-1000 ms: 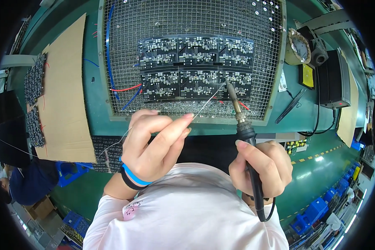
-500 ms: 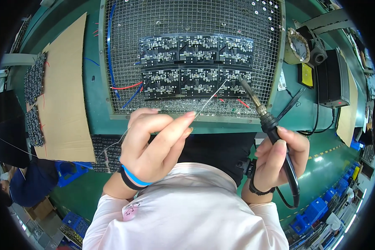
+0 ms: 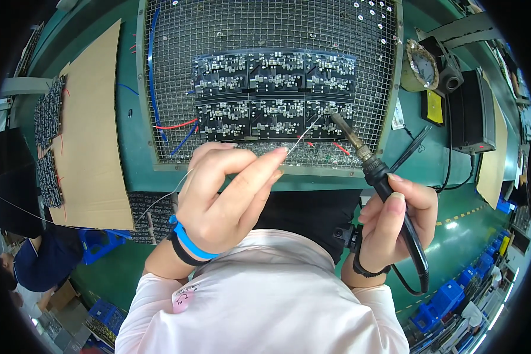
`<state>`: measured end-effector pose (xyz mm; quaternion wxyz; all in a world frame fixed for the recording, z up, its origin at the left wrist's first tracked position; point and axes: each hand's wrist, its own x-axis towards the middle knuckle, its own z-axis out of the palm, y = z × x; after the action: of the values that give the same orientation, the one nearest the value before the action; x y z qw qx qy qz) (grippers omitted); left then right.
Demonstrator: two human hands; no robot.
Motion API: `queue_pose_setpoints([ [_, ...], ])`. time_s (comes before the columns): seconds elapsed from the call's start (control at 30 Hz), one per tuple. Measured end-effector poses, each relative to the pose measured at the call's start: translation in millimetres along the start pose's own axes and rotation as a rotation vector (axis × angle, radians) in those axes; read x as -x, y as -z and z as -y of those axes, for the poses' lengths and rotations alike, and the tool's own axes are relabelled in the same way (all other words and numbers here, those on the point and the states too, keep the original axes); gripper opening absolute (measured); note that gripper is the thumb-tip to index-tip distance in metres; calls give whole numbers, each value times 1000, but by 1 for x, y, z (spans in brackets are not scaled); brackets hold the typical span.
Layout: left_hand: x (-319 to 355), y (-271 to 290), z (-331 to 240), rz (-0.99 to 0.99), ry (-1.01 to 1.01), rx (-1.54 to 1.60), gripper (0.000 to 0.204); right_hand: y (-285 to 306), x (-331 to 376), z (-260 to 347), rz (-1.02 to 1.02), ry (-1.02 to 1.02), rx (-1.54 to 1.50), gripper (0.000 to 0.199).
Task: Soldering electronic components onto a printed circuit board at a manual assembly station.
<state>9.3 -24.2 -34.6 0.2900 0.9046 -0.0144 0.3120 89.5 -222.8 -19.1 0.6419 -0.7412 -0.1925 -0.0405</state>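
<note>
A black circuit-board panel (image 3: 275,94), divided into several sections full of small silvery parts, lies on a wire-mesh tray (image 3: 177,59). My left hand (image 3: 230,183) pinches a thin solder wire (image 3: 304,134) between thumb and forefinger; its tip reaches the panel's lower right section. From behind that hand the wire trails off to the left. My right hand (image 3: 398,224) is closed round the black handle of a soldering iron (image 3: 374,168). The iron's tip is close to the solder's end, over the same section; whether they touch I cannot tell.
Brown cardboard (image 3: 94,135) on the left carries more boards (image 3: 50,115). Red wires (image 3: 176,125) and a blue wire (image 3: 153,71) lie on the tray. To the right stand a black box (image 3: 472,109), a yellow sponge (image 3: 434,107) and a crusted round container (image 3: 420,66).
My left hand has moved slightly right and up, nearer the panel, leaving less solder wire ahead of the fingers. The iron's tip has shifted slightly left. The tray and panel appear slightly further left.
</note>
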Motion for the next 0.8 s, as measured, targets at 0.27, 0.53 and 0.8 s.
queue_pose_setpoints([
  [0.27, -3, -3, 1, 0, 2, 11, 38, -6, -1, 6, -37, 100, 141, 14],
  [0.53, 5, 11, -2, 7, 77, 17, 35, -7, -3, 4, -37, 107, 145, 15],
  [0.8, 28, 37, 4, -174, 322, -44, 30, 18, -14, -13, -234, 201, 75, 19],
])
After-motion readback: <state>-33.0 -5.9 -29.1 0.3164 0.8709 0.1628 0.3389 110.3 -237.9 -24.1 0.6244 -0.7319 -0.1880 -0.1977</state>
